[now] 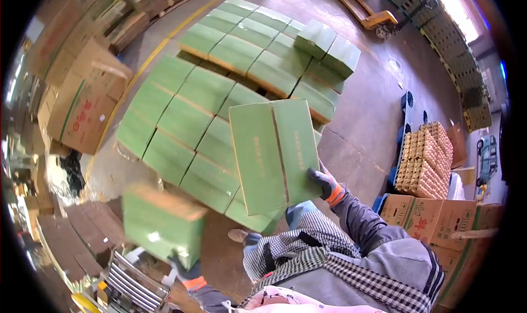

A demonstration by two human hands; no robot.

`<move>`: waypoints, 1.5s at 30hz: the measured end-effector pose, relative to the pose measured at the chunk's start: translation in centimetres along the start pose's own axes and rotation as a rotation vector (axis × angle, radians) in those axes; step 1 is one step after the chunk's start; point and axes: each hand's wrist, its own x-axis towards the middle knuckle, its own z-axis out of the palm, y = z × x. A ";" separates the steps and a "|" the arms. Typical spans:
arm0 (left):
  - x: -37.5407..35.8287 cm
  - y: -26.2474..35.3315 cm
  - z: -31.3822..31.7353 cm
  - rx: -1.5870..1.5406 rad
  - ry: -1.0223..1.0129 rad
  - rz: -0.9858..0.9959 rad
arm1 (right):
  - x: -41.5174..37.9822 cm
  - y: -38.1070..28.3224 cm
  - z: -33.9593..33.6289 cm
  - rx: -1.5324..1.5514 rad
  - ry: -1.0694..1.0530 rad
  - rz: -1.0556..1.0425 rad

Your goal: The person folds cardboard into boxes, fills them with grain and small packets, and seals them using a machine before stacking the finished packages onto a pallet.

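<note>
My right hand (328, 185), in a dark glove with an orange cuff band, grips the right edge of a green carton (255, 165). That carton has a brown seam down its middle and is held over the near stack of green cartons (189, 115). At lower left, my left hand (188, 266), gloved the same way, is closed at the lower right corner of another green carton (156, 225). This one is blurred by motion and hangs beside the stack, above the end of a roller conveyor (134, 280).
A second block of green cartons (236, 52) stands behind, with two cartons (326, 47) on top. Brown cartons (88, 104) line the left. At right are egg trays (425, 159) on a blue pallet (403, 126) and brown boxes (428, 217). A pallet jack (379, 19) stands far back.
</note>
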 end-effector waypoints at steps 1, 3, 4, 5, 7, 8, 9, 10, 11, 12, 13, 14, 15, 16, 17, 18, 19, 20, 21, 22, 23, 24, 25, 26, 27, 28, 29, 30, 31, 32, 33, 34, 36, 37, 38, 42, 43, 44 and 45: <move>2.7 -2.9 2.3 0.477 -0.018 0.123 | 1.1 -1.7 -2.2 0.025 0.006 -0.009; 8.8 -8.9 12.9 0.603 -0.259 -0.083 | 3.7 -5.0 -8.6 -0.129 0.010 -0.081; 12.4 -10.3 17.9 0.674 -0.483 -0.244 | 4.5 -6.2 -12.0 -0.117 0.035 -0.033; 14.3 -12.7 24.4 0.727 -0.552 -0.244 | 4.7 -7.0 -15.3 -0.010 0.061 -0.053; 21.4 -18.2 30.3 1.030 -0.641 -0.310 | 6.5 -8.2 -19.8 0.041 0.194 -0.070; 24.6 -21.2 33.3 1.059 -0.678 -0.405 | 7.6 -8.0 -22.7 0.119 0.224 -0.073; 26.0 -24.7 37.8 1.085 -0.687 -0.450 | 9.1 -8.1 -25.7 0.196 0.252 -0.075; 27.3 -28.0 41.7 1.108 -0.699 -0.492 | 10.5 -9.4 -26.2 0.301 0.273 -0.103; 30.8 -30.7 43.1 1.085 -0.715 -0.554 | 12.0 -9.4 -28.3 0.320 0.280 -0.101; 32.5 -33.3 46.1 1.139 -0.670 -0.601 | 13.5 -8.7 -31.1 0.398 0.318 -0.132; 35.5 -36.1 47.7 1.135 -0.758 -0.629 | 15.2 -7.7 -34.0 0.475 0.357 -0.163; 36.3 -38.5 50.0 1.197 -0.726 -0.587 | 16.6 -6.4 -36.8 0.467 0.375 -0.265; 37.6 -40.6 51.9 1.161 -0.782 -0.601 | 17.8 -6.9 -38.2 0.478 0.394 -0.256; 38.7 -43.0 53.3 1.149 -0.782 -0.597 | 19.6 -8.0 -39.2 0.472 0.421 -0.301; 40.4 -45.7 54.1 1.210 -0.821 -0.512 | 21.3 -9.0 -39.8 0.464 0.450 -0.342; 41.7 -48.5 54.2 1.253 -0.841 -0.369 | 23.1 -10.4 -39.7 0.436 0.507 -0.339; 41.8 -50.5 54.2 1.454 -0.697 -0.285 | 25.1 -11.5 -39.8 0.407 0.561 -0.332; 47.0 -53.9 51.0 1.796 -0.810 0.099 | 27.2 -11.4 -40.8 0.381 0.584 -0.386; 43.9 -56.2 51.7 2.092 -0.593 0.354 | 29.3 -11.0 -42.0 0.354 0.600 -0.444; 43.6 -57.4 50.9 1.950 -0.597 0.514 | 30.3 -10.5 -44.1 0.291 0.623 -0.481; 43.5 -57.8 49.7 1.807 -0.596 0.665 | 30.7 -9.5 -45.5 0.231 0.647 -0.513; 43.1 -57.7 48.1 1.818 -0.581 0.656 | 30.3 -10.5 -44.6 0.062 0.683 -0.474; 42.5 -57.3 47.1 1.442 -0.645 0.533 | 29.8 -12.2 -42.6 0.057 0.667 -0.466; 41.4 -56.5 46.3 1.067 -0.693 0.418 | 29.0 -13.6 -39.4 -0.455 0.959 -0.673; 38.0 -55.2 45.8 0.847 -0.645 0.173 | 27.9 -15.1 -35.4 -0.987 1.225 -0.863; 35.4 -53.5 44.7 0.790 -0.645 0.082 | 26.8 -18.1 -29.7 -0.440 0.891 -0.826; 33.3 -51.8 42.7 0.741 -0.591 -0.005 | 25.8 -20.3 -23.8 0.075 0.533 -0.736; 29.9 -49.8 41.3 0.732 -0.516 -0.043 | 25.2 -20.4 -19.7 -0.010 0.326 -0.757; 28.1 -47.9 37.6 0.763 -0.454 -0.121 | 24.1 -20.2 -16.0 -0.144 0.116 -0.726; 25.9 -45.2 34.2 0.806 -0.392 -0.177 | 22.5 -19.9 -12.2 -0.305 -0.093 -0.696; 23.6 -42.2 31.4 0.828 -0.325 -0.214 | 21.0 -19.4 -8.6 -0.428 -0.264 -0.669; 21.0 -39.0 28.5 0.845 -0.258 -0.245 | 19.7 -18.7 -5.2 -0.514 -0.404 -0.650; 16.0 -32.4 23.3 0.846 -0.154 -0.247 | 17.5 -16.9 1.2 -0.602 -0.615 -0.634; 13.6 -29.2 20.8 0.834 -0.112 -0.228 | 16.3 -15.7 4.1 -0.628 -0.695 -0.623; 11.4 -26.4 18.7 0.803 -0.072 -0.202 | 15.0 -14.3 7.0 -0.650 -0.774 -0.609; 3.9 -16.5 9.1 0.675 0.045 -0.078 | 8.0 -6.3 17.4 -0.722 -1.023 -0.540; 2.5 -14.4 6.7 0.626 0.065 -0.043 | 6.0 -4.1 19.9 -0.737 -1.071 -0.526; 1.3 -12.1 4.2 0.595 0.077 -0.004 | 3.9 -1.5 22.6 -0.751 -1.123 -0.504; 0.1 -9.9 1.8 0.550 0.097 0.039 | 1.7 1.2 25.1 -0.762 -1.172 -0.480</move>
